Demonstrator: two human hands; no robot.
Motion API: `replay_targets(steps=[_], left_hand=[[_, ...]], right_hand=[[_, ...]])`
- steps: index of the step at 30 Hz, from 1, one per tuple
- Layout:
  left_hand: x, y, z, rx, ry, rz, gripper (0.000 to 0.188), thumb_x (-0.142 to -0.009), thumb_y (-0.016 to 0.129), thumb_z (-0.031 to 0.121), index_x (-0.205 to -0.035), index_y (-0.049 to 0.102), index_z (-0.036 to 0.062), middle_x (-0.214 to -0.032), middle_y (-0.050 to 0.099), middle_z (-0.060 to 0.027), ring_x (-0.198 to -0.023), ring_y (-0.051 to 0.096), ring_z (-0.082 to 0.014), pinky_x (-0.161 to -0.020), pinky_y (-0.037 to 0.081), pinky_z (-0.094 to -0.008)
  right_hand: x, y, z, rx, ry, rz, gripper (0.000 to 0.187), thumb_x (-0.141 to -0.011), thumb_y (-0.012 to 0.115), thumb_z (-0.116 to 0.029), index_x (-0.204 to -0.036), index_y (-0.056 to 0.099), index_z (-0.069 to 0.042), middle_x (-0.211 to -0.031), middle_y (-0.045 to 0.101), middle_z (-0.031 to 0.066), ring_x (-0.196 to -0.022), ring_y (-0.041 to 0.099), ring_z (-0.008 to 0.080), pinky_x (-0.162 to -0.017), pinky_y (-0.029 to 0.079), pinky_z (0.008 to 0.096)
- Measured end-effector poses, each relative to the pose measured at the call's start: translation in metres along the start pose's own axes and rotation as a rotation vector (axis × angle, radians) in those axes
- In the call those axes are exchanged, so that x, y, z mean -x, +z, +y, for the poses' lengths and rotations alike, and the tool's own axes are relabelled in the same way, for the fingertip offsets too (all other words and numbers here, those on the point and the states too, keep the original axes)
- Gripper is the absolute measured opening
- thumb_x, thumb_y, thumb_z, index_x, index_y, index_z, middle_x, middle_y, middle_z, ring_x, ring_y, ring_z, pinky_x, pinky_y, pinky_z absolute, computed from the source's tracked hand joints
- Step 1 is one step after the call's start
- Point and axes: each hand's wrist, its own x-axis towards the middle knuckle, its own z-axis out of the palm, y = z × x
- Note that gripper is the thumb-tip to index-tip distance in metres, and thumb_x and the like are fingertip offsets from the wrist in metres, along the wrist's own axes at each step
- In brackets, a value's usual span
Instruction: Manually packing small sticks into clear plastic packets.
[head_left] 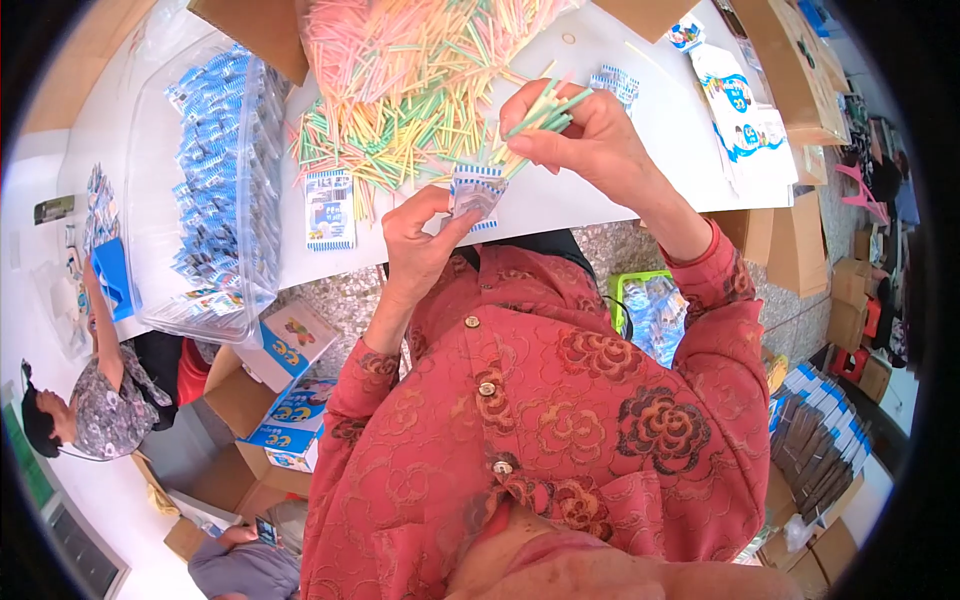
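Observation:
Pinched in my left hand [425, 238] is a small blue-and-white striped packet [478, 190], its upper end toward my other hand. Above and to the right, my right hand [590, 140] grips a bunch of thin pastel sticks [548, 112], green, yellow and pink. Some sticks reach down at the mouth of the packet; how far inside they go is hidden. Just beyond both hands spreads a large heap of the same pastel sticks [410, 120]. Left of my left hand, a flat packet [329, 210] lies on the white table [640, 190].
A clear plastic tub [262, 200] full of blue packets stands at the left. White-and-blue bags [735, 110] lie at the right, near cardboard boxes [800, 90]. Below the table is a green basket [618, 285] of packets. Another person [110, 390] works at far left; one more sits lower left.

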Motion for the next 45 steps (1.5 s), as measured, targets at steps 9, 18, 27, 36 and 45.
replay_targets(steps=[9, 18, 27, 36, 45], left_hand=[[0.0, 0.008, -0.008, 0.005, 0.128, 0.134, 0.013, -0.071, 0.073, -0.003, -0.078, 0.063, 0.0001, -0.078, 0.065, -0.0063, -0.069, 0.06, -0.0125, -0.063, 0.046, -0.0245], [-0.004, 0.013, -0.002, -0.062, 0.164, 0.164, 0.015, -0.07, 0.074, -0.004, -0.08, 0.063, 0.0006, -0.077, 0.065, -0.0065, -0.069, 0.06, -0.0138, -0.061, 0.046, -0.0251], [-0.006, 0.011, -0.002, -0.041, 0.165, 0.146, 0.014, -0.071, 0.073, -0.005, -0.08, 0.063, 0.0001, -0.077, 0.064, -0.0069, -0.067, 0.06, -0.0136, -0.058, 0.045, -0.025], [-0.015, 0.008, -0.005, -0.052, 0.17, 0.118, 0.013, -0.07, 0.073, -0.004, -0.077, 0.063, -0.0007, -0.074, 0.063, -0.0062, -0.066, 0.06, -0.0136, -0.058, 0.045, -0.0258], [-0.032, 0.008, -0.02, -0.007, 0.059, 0.171, 0.011, -0.073, 0.073, 0.0, -0.079, 0.064, -0.0007, -0.071, 0.061, -0.003, -0.064, 0.054, -0.0089, -0.058, 0.044, -0.0238]], right_hand=[[0.007, 0.012, -0.004, 0.507, -0.616, 0.112, 0.016, -0.077, 0.067, 0.004, -0.092, 0.063, 0.0, -0.088, 0.063, 0.0094, -0.077, 0.062, 0.0195, -0.063, 0.049, 0.0269], [0.009, 0.013, 0.011, 0.832, -0.938, -0.01, 0.025, -0.069, 0.065, 0.001, -0.093, 0.064, 0.001, -0.09, 0.062, 0.0125, -0.076, 0.062, 0.0248, -0.059, 0.052, 0.0324], [0.007, 0.012, 0.014, 0.798, -0.902, -0.154, 0.029, -0.068, 0.064, -0.003, -0.097, 0.061, -0.001, -0.1, 0.06, 0.0091, -0.08, 0.062, 0.0238, -0.065, 0.053, 0.032], [-0.006, 0.015, 0.01, 0.651, -0.664, -0.141, 0.019, -0.076, 0.066, 0.001, -0.094, 0.063, -0.002, -0.092, 0.063, 0.01, -0.08, 0.063, 0.0233, -0.065, 0.051, 0.0306], [-0.03, 0.013, 0.017, 0.542, -0.384, -0.06, 0.008, -0.086, 0.062, -0.006, -0.093, 0.063, -0.003, -0.092, 0.062, 0.0092, -0.084, 0.061, 0.0206, -0.07, 0.05, 0.0309]])
